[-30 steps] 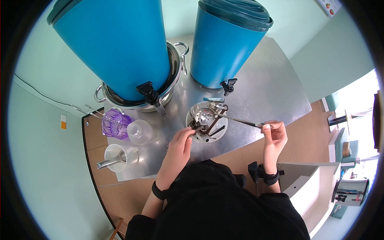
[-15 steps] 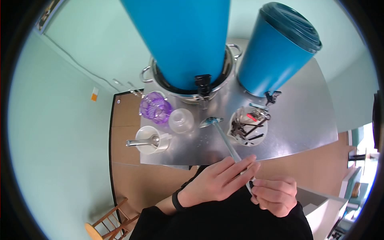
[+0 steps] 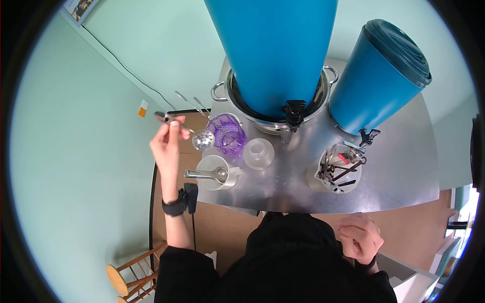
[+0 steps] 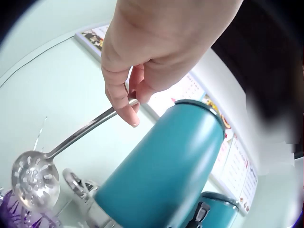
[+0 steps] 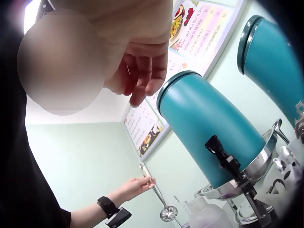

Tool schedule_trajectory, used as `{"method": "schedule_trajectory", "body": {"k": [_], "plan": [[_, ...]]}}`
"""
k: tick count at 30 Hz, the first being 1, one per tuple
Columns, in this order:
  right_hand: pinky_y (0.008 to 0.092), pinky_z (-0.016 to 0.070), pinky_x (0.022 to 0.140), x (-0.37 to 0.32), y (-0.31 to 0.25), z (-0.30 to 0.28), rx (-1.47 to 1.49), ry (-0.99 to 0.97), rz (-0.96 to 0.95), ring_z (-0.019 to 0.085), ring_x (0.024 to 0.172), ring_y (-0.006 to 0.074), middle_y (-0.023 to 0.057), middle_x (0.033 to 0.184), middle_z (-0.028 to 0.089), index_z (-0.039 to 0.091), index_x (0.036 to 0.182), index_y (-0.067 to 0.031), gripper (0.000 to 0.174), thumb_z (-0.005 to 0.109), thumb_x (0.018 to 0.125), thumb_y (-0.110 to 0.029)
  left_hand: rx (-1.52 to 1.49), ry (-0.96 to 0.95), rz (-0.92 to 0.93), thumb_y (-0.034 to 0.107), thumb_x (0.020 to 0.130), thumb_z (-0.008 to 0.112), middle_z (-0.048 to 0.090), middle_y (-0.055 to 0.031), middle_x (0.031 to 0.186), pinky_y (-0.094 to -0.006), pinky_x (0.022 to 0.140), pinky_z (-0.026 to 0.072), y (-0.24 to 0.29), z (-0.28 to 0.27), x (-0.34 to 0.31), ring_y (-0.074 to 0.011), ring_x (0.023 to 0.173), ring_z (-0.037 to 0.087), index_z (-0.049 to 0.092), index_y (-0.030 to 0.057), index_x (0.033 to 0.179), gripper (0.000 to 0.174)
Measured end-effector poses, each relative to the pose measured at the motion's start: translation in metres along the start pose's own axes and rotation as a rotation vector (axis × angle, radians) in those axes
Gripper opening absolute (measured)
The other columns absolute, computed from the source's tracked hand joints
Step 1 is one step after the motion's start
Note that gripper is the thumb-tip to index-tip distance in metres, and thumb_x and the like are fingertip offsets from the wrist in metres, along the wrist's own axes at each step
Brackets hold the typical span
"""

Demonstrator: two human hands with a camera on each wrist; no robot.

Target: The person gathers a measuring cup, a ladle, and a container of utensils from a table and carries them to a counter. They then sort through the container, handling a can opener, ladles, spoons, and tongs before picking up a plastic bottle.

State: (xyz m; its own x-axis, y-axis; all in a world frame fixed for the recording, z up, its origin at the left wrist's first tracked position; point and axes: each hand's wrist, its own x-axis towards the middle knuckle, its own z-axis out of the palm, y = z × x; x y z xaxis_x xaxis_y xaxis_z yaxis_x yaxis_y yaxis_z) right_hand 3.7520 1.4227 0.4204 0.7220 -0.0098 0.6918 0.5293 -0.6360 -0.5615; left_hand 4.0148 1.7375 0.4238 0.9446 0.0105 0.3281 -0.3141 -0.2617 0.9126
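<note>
My left hand (image 3: 169, 144) pinches the upper handle of a slotted ladle (image 3: 203, 140) between thumb and fingers. The ladle's round perforated bowl hangs at the near-left side of a purple translucent container (image 3: 228, 135), overlapping its rim in the head view. In the left wrist view the ladle (image 4: 35, 180) slants down from the fingertips. Thin handles (image 3: 201, 103) stick out of the purple container. My right hand (image 3: 361, 236) stays by the body at the table's front edge, fingers loosely curled, holding nothing.
A white jug (image 3: 206, 186) with a metal scoop (image 3: 202, 174) stands in front of the purple container. Beside them is a clear plastic bottle (image 3: 258, 154). A white pitcher (image 3: 316, 177) of small utensils, a pot (image 3: 237, 108) and two blue dispensers (image 3: 273, 55) share the metal table (image 3: 399, 171).
The slotted ladle left the white pitcher's side, passed from the right hand to the left, and moved to the purple container at left. The right hand has let go and drawn back.
</note>
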Motion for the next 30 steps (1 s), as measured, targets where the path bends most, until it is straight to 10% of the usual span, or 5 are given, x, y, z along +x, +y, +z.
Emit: {"method": "schedule_trajectory", "body": {"k": [7, 14, 20, 30], "plan": [[0.0289, 0.0492, 0.055, -0.013, 0.0, -0.007, -0.182, 0.148, 0.167, 0.062, 0.062, 0.0223, 0.0111, 0.078, 0.063, 0.059, 0.083, -0.0016, 0.011, 0.065, 0.074, -0.001, -0.175, -0.183, -0.241, 0.015, 0.096, 0.048, 0.062, -0.0132, 0.101, -0.0279, 0.086, 0.0517, -0.086, 0.018, 0.048, -0.0247, 0.096, 0.063, 0.058, -0.01, 0.103, 0.028], [0.0277, 0.0492, 0.057, -0.025, 0.005, -0.012, -0.241, 0.214, 0.266, 0.061, 0.062, 0.0218, 0.0121, 0.078, 0.063, 0.057, 0.082, -0.0014, 0.006, 0.062, 0.078, 0.0, -0.003, -0.203, -0.452, 0.014, 0.095, 0.049, 0.057, -0.0171, 0.108, -0.0283, 0.077, 0.0549, -0.122, 0.024, 0.067, -0.0234, 0.087, 0.065, 0.047, -0.0105, 0.116, 0.032], [0.0292, 0.0499, 0.06, -0.03, 0.008, -0.012, -0.268, 0.223, 0.328, 0.061, 0.064, 0.0236, 0.0132, 0.079, 0.063, 0.056, 0.082, -0.0004, 0.008, 0.061, 0.076, 0.003, 0.437, 0.039, -0.209, 0.008, 0.086, 0.057, 0.044, -0.0255, 0.123, -0.0294, 0.064, 0.0557, -0.12, 0.01, 0.07, -0.0225, 0.08, 0.066, 0.025, -0.0094, 0.131, 0.058], [0.0313, 0.0485, 0.062, -0.021, 0.038, -0.006, -0.262, 0.058, 0.542, 0.061, 0.067, 0.0254, 0.0122, 0.076, 0.06, 0.058, 0.083, -0.0004, 0.008, 0.062, 0.077, 0.002, 0.103, -0.333, -0.255, 0.001, 0.087, 0.052, 0.057, -0.0105, 0.11, -0.0234, 0.067, 0.048, -0.02, 0.056, -0.054, -0.0119, 0.078, 0.062, 0.055, -0.0002, 0.108, 0.021]]}}
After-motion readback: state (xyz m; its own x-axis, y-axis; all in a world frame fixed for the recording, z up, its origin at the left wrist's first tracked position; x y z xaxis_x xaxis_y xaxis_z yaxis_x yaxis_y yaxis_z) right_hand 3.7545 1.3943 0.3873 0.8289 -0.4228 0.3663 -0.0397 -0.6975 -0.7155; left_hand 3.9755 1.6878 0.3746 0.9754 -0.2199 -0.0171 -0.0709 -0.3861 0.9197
